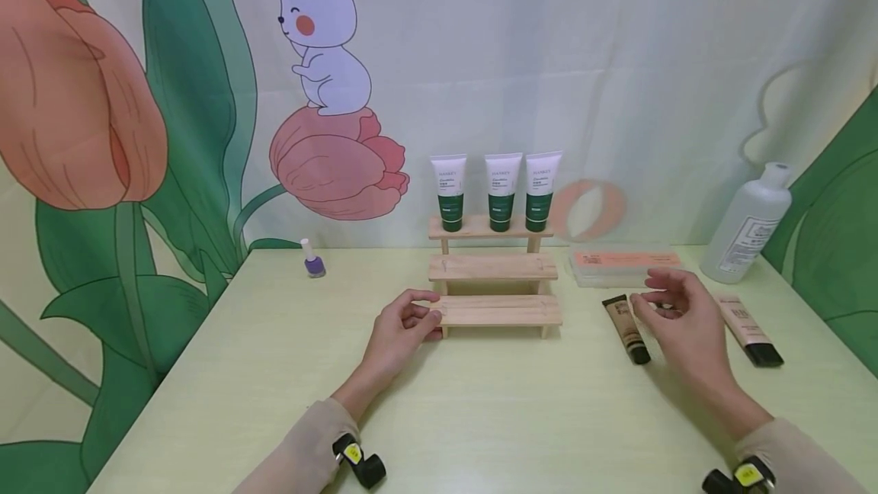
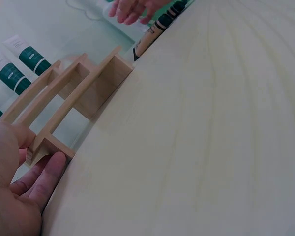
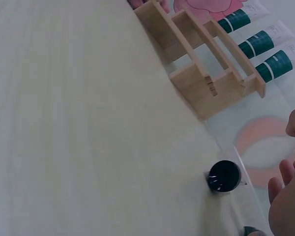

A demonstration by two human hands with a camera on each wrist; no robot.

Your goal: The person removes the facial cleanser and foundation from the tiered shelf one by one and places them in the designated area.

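A three-step wooden display stand (image 1: 495, 267) stands on the table, its top step holding three white-and-green tubes (image 1: 500, 190) upright. My left hand (image 1: 399, 334) grips the left end of the lowest step, thumb above and fingers below, as the left wrist view shows. My right hand (image 1: 686, 326) hovers over the table with loosely bent fingers and nothing between them. Just left of it lies a small gold-brown tube (image 1: 626, 326) with a black cap. A pale pink tube (image 1: 746, 328) with a black cap lies to its right, partly hidden by the hand.
Behind the right hand lies a flat clear plastic case (image 1: 624, 259) with an orange label. A white bottle (image 1: 748, 223) stands at the back right. Far left on the table (image 1: 274, 372) is a small purple nail polish bottle (image 1: 313, 261). A printed curtain (image 1: 446, 59) hangs behind.
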